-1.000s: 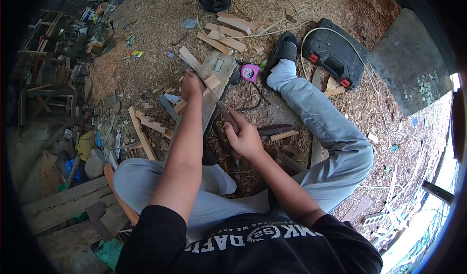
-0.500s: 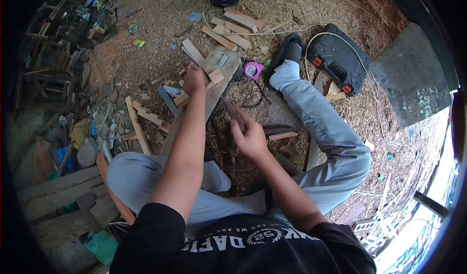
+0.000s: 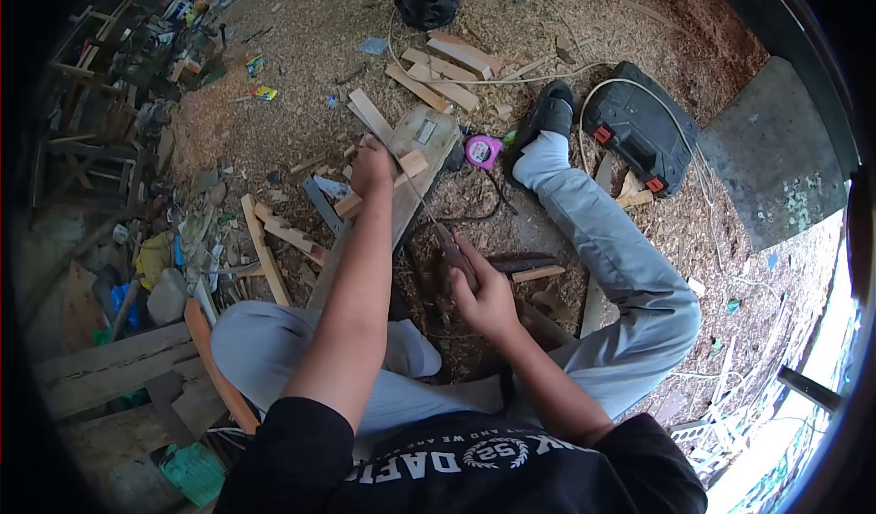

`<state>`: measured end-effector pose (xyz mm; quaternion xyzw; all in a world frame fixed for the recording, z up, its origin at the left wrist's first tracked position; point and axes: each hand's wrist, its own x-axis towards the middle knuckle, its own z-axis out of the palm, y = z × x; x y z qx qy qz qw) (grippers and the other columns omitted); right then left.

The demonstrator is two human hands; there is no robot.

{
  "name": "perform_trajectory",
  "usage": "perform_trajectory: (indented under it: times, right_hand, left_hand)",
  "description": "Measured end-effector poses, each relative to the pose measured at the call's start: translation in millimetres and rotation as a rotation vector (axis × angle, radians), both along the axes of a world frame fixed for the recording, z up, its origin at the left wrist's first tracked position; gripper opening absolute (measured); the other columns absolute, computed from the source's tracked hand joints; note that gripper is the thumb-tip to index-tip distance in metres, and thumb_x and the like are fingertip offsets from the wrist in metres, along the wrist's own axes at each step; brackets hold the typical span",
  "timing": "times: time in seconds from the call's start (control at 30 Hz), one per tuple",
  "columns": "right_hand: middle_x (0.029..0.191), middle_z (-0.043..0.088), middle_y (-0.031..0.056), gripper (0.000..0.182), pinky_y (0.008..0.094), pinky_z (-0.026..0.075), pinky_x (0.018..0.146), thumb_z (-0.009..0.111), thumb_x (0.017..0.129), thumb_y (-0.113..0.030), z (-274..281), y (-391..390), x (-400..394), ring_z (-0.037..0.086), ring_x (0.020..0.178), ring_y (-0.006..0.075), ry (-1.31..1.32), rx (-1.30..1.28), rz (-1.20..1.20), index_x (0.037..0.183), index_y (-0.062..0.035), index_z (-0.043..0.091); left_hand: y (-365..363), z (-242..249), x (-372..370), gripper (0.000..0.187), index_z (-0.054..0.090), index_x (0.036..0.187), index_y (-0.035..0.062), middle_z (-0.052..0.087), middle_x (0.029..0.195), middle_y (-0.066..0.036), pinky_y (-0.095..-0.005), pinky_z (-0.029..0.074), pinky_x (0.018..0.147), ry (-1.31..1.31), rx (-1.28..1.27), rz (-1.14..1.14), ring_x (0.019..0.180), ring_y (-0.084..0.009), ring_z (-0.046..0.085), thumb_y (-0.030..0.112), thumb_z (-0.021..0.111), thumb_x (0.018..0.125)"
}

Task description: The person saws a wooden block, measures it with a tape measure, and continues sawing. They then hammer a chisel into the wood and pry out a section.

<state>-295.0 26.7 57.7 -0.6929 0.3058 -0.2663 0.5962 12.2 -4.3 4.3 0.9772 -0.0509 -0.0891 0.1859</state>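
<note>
One handled tool (image 3: 453,254) — one pink tape measure (image 3: 480,152) — one black case (image 3: 641,118)

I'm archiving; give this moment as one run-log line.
left hand: at wood pieces, over plank | right hand: gripping long tool | tape measure: near plank

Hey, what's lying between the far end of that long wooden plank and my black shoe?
A pink tape measure and, nearer the black shoe, a small green item I can't identify; the head view shows both.

There is room left of the bag (image 3: 426,3). Right of the board (image 3: 440,145), the tape (image 3: 482,152) and shoe (image 3: 555,106) block the way.
</note>
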Motion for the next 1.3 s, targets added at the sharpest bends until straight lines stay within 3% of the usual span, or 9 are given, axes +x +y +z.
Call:
perform_trajectory:
  times: [0.13,0.33,0.47,0.6,0.73,0.93,1.0,1.13,1.3]
  right_hand:
    - [0.106,0.075,0.0287,0.054,0.0462,0.060,0.086,0.065,0.099,-0.025,-0.4,-2.4,8.7,0.076,0.098,0.0443,0.103,0.020,0.010,0.148,-0.0032,0.058]
    - [0.102,0.076,0.0286,0.052,0.0457,0.060,0.081,0.066,0.100,-0.026,12.6,4.4,-10.0,0.077,0.092,0.0426,-0.015,0.032,-0.020,0.146,-0.0016,0.060]
    - [0.104,0.076,0.0296,0.053,0.0456,0.060,0.087,0.066,0.099,-0.024,18.8,-16.6,18.4,0.077,0.098,0.0429,0.160,0.149,0.070,0.147,-0.0008,0.059]
    - [0.107,0.074,0.0314,0.054,0.0451,0.059,0.087,0.065,0.099,-0.025,2.9,4.5,-18.3,0.076,0.100,0.0442,-0.018,0.017,0.017,0.147,-0.0001,0.058]
    - [0.113,0.076,0.0269,0.054,0.0428,0.059,0.092,0.066,0.099,-0.024,0.4,-15.5,13.9,0.077,0.104,0.0411,0.104,0.128,0.058,0.148,-0.0007,0.058]
    - [0.112,0.076,0.0274,0.053,0.0429,0.059,0.091,0.066,0.100,-0.027,-3.0,0.0,-8.8,0.077,0.105,0.0404,0.026,0.132,0.000,0.146,-0.0017,0.059]
    - [0.110,0.076,0.0278,0.052,0.0439,0.059,0.089,0.066,0.100,-0.026,-4.9,-4.4,2.3,0.076,0.103,0.0423,0.033,0.022,-0.004,0.146,-0.0029,0.060]
    - [0.105,0.074,0.0297,0.051,0.0466,0.059,0.085,0.065,0.100,-0.025,-0.4,-4.0,30.4,0.076,0.098,0.0450,0.040,0.113,-0.045,0.145,-0.0037,0.060]
    - [0.108,0.077,0.0275,0.050,0.0432,0.059,0.089,0.065,0.102,-0.024,-6.1,6.7,9.5,0.077,0.104,0.0404,0.018,-0.018,-0.072,0.147,-0.0027,0.058]
  left_hand:
    - [2.8,-17.9,10.2,0.071,0.078,0.114,0.0015,0.077,0.116,-0.026,-0.0583,0.055,0.097,0.058,-0.034,0.003,0.110,-0.0456,0.073,0.051,0.026,0.112]
    - [-0.7,-5.9,-7.5,0.072,0.078,0.110,0.0012,0.077,0.113,-0.026,-0.0587,0.056,0.094,-0.031,0.029,0.018,0.109,-0.0464,0.073,0.050,0.026,0.112]
    - [0.0,1.5,-13.8,0.072,0.079,0.109,0.0017,0.077,0.114,-0.026,-0.0575,0.056,0.096,0.010,0.013,-0.006,0.108,-0.0456,0.073,0.050,0.026,0.112]
    - [-3.4,-6.0,-2.3,0.073,0.079,0.109,0.0008,0.077,0.114,-0.025,-0.0573,0.056,0.095,-0.047,-0.003,0.012,0.109,-0.0456,0.073,0.051,0.026,0.112]
    - [1.8,-5.5,-5.0,0.072,0.079,0.111,0.0007,0.077,0.115,-0.025,-0.0571,0.056,0.096,0.032,0.024,-0.014,0.109,-0.0453,0.073,0.051,0.027,0.111]
    - [1.2,-6.6,0.0,0.074,0.079,0.110,-0.0004,0.077,0.114,-0.026,-0.0583,0.055,0.096,-0.005,0.016,-0.013,0.110,-0.0463,0.073,0.052,0.026,0.111]
    - [3.5,-9.0,-2.9,0.074,0.078,0.111,-0.0002,0.077,0.115,-0.026,-0.0585,0.055,0.097,0.032,0.029,-0.003,0.110,-0.0465,0.072,0.052,0.026,0.111]
    - [3.5,-9.3,-5.6,0.073,0.079,0.112,0.0008,0.076,0.117,-0.026,-0.0581,0.055,0.097,-0.006,0.013,0.013,0.111,-0.0468,0.072,0.053,0.027,0.111]
    - [2.8,-5.5,-6.1,0.073,0.079,0.111,0.0022,0.077,0.116,-0.026,-0.0577,0.054,0.098,0.015,0.031,0.021,0.111,-0.0467,0.072,0.052,0.027,0.111]
